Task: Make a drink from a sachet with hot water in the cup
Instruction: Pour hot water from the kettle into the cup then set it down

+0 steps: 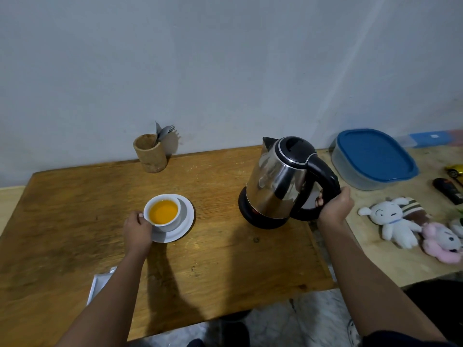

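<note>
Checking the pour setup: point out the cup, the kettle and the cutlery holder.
cup (172, 222): head view, white outer wall.
kettle (273, 181): head view, shiny steel body.
cutlery holder (150, 157): head view, wooden side.

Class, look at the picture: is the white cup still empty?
No, the white cup on its saucer already holds an orange liquid, steadied by the left hand while the right hand grips the kettle handle.

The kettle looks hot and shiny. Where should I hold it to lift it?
Hold the kettle by its black loop handle, coming from the right side, opposite the spout. The handle stands away from the steel body, so fingers can wrap around it without touching metal. The right hand already grips it there.
</note>
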Available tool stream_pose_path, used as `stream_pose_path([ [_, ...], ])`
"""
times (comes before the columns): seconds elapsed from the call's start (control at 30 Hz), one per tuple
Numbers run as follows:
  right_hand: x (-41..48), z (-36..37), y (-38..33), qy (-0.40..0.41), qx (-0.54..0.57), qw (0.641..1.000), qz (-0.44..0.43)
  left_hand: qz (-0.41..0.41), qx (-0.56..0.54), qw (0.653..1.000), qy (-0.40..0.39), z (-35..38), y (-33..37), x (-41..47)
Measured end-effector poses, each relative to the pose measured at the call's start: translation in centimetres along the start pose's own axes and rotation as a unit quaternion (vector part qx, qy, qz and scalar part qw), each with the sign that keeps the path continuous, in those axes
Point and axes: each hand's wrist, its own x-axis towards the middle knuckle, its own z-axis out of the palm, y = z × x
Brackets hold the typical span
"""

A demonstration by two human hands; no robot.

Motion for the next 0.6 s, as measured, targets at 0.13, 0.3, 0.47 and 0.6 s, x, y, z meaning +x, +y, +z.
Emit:
stream_pose_path([
  [0.13, -2.1, 0.1, -0.7, 0.009, -0.025, 0.999, -0.04, 0.006, 0.002, 1.0, -0.011, -0.3, 0.2, -0.2],
  [0.3, -3.3, 0.5, -0.7, 0.014, -0.028, 0.997, -0.072, 0.008, -0.001, 1.0, -0.023, -0.5, 0.4, -0.4],
  [0.47, -3.8, 0.6, 0.4, 0.044, -0.007, 0.997, -0.066, 0.012, -0.001, 1.0, -0.029, -0.5, -0.2, 0.2],
  [0.6, -3.8, 1.2, 0.6, 0.095, 0.005, 0.993, -0.064, 0.026, -0.009, 0.999, -0.034, -0.6, -0.7, 0.4],
])
